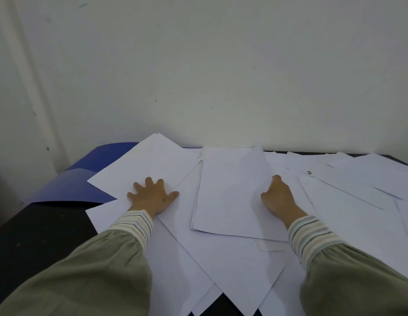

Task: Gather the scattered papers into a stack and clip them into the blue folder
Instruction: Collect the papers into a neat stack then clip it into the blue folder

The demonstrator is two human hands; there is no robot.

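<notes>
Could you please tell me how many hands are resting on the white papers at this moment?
2. The left hand lies flat with fingers spread on a white paper sheet near the blue folder. The right hand rests at the small central paper stack's right edge.

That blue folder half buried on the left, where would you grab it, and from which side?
Judging by its pose, take the blue folder by its bare near-left edge, coming in from the left. That edge overhangs the dark table and seems to lift slightly, so fingers could slip under. Its right side lies under the white papers, where the left hand presses flat.
</notes>
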